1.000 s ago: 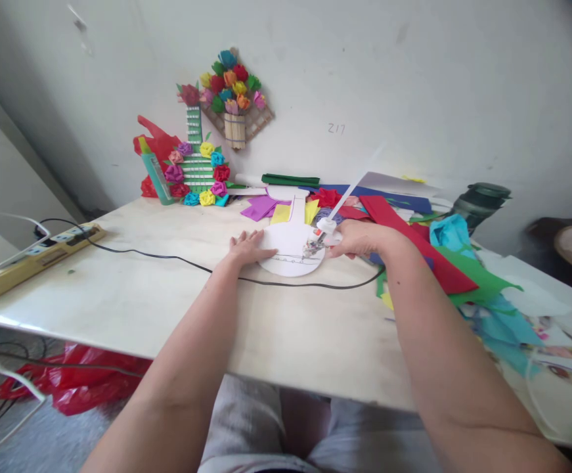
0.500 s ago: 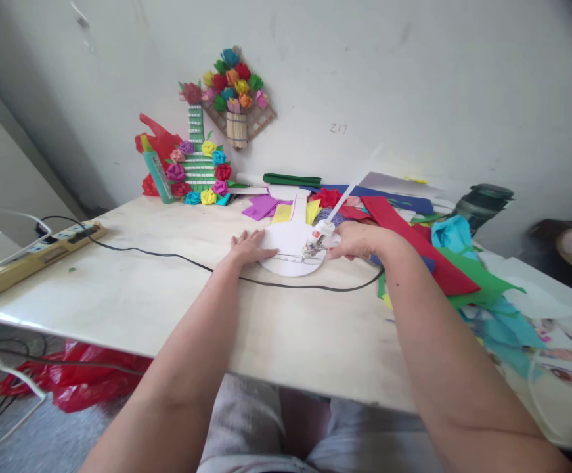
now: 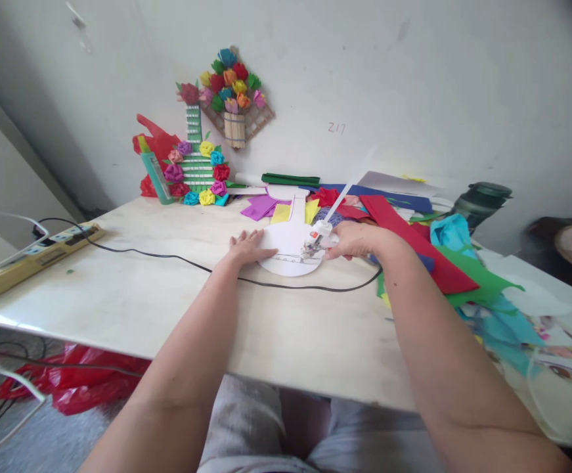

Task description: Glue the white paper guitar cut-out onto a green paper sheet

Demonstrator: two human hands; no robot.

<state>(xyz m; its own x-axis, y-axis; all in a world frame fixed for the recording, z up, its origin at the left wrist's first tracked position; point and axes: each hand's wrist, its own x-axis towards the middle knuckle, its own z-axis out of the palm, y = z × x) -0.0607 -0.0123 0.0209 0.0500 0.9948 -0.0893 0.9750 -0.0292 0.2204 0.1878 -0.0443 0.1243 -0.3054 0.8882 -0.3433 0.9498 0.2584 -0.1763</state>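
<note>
On the table lies a white card cutout (image 3: 286,238) with a round body and a narrow neck, a pencilled line with small loops across its lower part. My left hand (image 3: 247,247) rests flat at its left edge, fingers spread and thumb on the card. A white hot glue gun (image 3: 322,230) is in my right hand (image 3: 354,240), my fingers wrapped round its handle. A long glue stick (image 3: 347,190) sticks up out of its back end. The nozzle points down to the line on the card; whether the tip touches is too blurred to tell.
A black cord (image 3: 286,285) runs across the table to a power strip (image 3: 44,253) at the left. Coloured paper (image 3: 414,243) is heaped at the right beside a dark bottle (image 3: 483,203). A glue bottle (image 3: 155,172) and a paper-flower guitar (image 3: 198,172) stand at the back.
The glue gun's nozzle has shifted very slightly left along the line. My left hand stays put on the card, and the whole view has moved a little.
</note>
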